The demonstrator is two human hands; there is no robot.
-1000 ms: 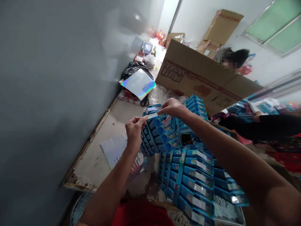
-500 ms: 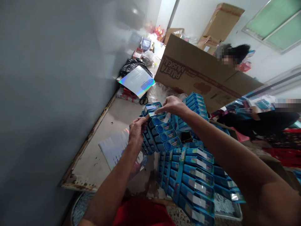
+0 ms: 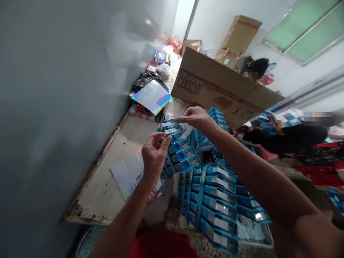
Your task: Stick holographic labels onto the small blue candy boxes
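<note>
A fan-shaped row of blue packages (image 3: 185,153) with round windows and printed labels lies on the table ahead of me. Clear or whitish strips cross the ends of the farthest ones. Beside its near side is my left hand (image 3: 155,152), thumb and fingers apart, holding nothing. Over the far end my right hand (image 3: 195,117) is closed in a pinch, its index finger pointing left. A small white strip (image 3: 187,132), like a piece of sticker, hangs just below that hand. Closer to me, a larger fan of blue packages (image 3: 215,200) carries a white strip on each end.
Behind stands a large cardboard box (image 3: 223,86). A silvery sheet (image 3: 153,96), scissors (image 3: 160,117) and a black plastic bag (image 3: 146,81) lie at the table's far left. A printed sheet (image 3: 129,175) is nearer. At right, a metal tray (image 3: 254,233) and a person in dark sleeves (image 3: 295,138).
My left hand has let go of the package end and drawn back slightly, its fingers opening. My right hand has lifted off the label area and shifted a little left with the white strip.
</note>
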